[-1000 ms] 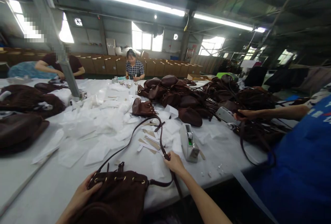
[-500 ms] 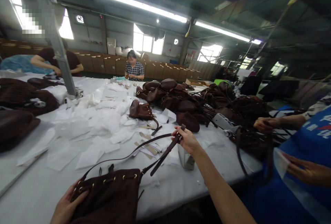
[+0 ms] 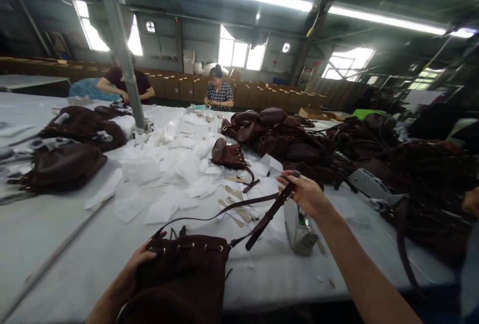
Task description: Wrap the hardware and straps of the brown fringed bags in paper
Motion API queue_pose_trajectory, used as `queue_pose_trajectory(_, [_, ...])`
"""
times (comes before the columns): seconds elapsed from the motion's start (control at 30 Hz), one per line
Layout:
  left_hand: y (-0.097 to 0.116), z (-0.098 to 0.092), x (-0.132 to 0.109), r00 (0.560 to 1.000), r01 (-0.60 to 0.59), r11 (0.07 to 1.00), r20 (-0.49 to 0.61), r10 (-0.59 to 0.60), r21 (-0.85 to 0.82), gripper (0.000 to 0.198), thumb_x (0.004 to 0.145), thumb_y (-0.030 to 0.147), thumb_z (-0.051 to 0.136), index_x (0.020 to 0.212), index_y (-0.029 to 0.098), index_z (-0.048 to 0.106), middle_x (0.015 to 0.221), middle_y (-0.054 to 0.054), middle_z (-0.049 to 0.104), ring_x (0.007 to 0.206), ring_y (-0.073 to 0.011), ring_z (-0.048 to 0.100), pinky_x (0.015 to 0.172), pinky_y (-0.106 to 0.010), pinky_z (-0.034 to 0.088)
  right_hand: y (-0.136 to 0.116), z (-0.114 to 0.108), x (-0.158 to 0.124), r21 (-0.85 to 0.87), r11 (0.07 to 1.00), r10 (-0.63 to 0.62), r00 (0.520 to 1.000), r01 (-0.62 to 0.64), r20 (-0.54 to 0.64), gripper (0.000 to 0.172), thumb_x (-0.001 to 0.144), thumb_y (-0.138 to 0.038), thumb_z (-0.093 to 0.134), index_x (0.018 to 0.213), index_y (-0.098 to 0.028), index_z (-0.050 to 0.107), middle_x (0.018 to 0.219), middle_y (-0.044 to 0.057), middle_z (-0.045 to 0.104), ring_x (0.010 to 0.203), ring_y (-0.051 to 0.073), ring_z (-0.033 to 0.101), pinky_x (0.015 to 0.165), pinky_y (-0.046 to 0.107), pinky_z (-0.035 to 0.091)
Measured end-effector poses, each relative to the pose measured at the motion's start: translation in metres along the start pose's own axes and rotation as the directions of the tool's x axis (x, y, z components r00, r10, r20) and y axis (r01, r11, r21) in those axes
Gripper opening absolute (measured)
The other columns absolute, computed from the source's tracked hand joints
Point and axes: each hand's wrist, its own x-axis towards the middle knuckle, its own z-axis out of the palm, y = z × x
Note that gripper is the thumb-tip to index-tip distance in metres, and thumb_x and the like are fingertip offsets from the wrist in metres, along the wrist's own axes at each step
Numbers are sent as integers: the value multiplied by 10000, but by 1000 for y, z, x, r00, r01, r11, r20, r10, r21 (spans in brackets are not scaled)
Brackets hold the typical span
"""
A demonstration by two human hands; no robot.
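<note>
A dark brown drawstring bag (image 3: 190, 274) with brass eyelets along its top edge is held near the table's front. My left hand (image 3: 130, 274) grips its upper left side, thumb on the front and fingers partly hidden behind. My right hand (image 3: 305, 192) is closed on the bag's strap (image 3: 267, 217), holding it up and to the right at the buckle end. One length of strap runs back to each side of the bag, and a loose strap end hangs below my right hand.
Brown bags (image 3: 277, 134) are heaped on the white table (image 3: 75, 224), with more at left (image 3: 67, 164). White paper sheets (image 3: 168, 169) cover its middle. A grey device (image 3: 301, 232) lies below my right hand. A metal post (image 3: 130, 84) rises at left. Two people work across the table; another is at the right edge.
The view has swung left, so the table, bags and far people appear further right. Both hands keep their hold on the bag and strap. The co-worker at right has mostly left the picture.
</note>
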Motion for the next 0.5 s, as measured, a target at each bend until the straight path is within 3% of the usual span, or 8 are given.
queue_pose_trajectory(0.07, [12, 1, 6, 999, 30, 1000, 28, -30, -2, 573, 684, 347, 718, 1211, 163, 587, 1115, -125, 700, 1080, -342, 622, 943, -422, 486, -31, 10, 7, 24, 999, -49, 997, 48, 51, 118, 812, -163, 605, 922, -192, 639, 950, 49, 701, 726, 152, 678, 648, 288, 575])
queue_pose_trajectory(0.17, [30, 4, 20, 998, -17, 998, 64, 13, 64, 400, 710, 398, 702, 1022, 150, 676, 1108, -122, 697, 1086, -323, 611, 926, -401, 492, -86, 25, 16, -5, 986, -164, 979, 165, 118, 146, 858, -175, 566, 986, -172, 636, 807, 49, 711, 613, 127, 660, 590, 254, 571])
queue_pose_trajectory(0.27, [54, 18, 38, 970, -92, 984, 239, 54, 152, 327, 699, 358, 733, 954, 163, 671, 885, -80, 716, 890, -262, 662, 829, -372, 523, -137, 37, 23, -59, 952, -290, 945, 301, 149, 106, 852, -138, 578, 933, -131, 645, 714, 47, 699, 567, 112, 641, 558, 224, 563])
queue_pose_trajectory(0.33, [76, 38, 49, 946, -169, 964, 308, 101, 205, 299, 687, 302, 760, 930, 160, 660, 706, -22, 671, 720, -182, 646, 811, -335, 519, -160, 41, 28, -96, 928, -344, 929, 359, 138, 74, 824, -98, 604, 885, -108, 644, 703, 54, 696, 564, 105, 635, 556, 211, 559])
queue_pose_trajectory(0.43, [121, 78, 64, 938, -297, 917, 261, 228, 265, 274, 651, 237, 796, 857, 152, 639, 628, 19, 628, 613, -117, 606, 752, -268, 514, -176, 40, 41, -221, 880, -415, 907, 420, 71, 135, 757, -57, 658, 881, -107, 640, 679, 39, 686, 558, 108, 629, 551, 217, 546])
queue_pose_trajectory(0.5, [151, 109, 71, 922, -361, 872, 265, 282, 331, 269, 652, 249, 802, 818, 134, 624, 613, 23, 607, 576, -104, 585, 633, -221, 495, -175, 34, 49, -420, 767, -519, 854, 485, 39, 193, 722, -52, 670, 902, -119, 652, 631, 11, 666, 552, 129, 627, 559, 247, 541])
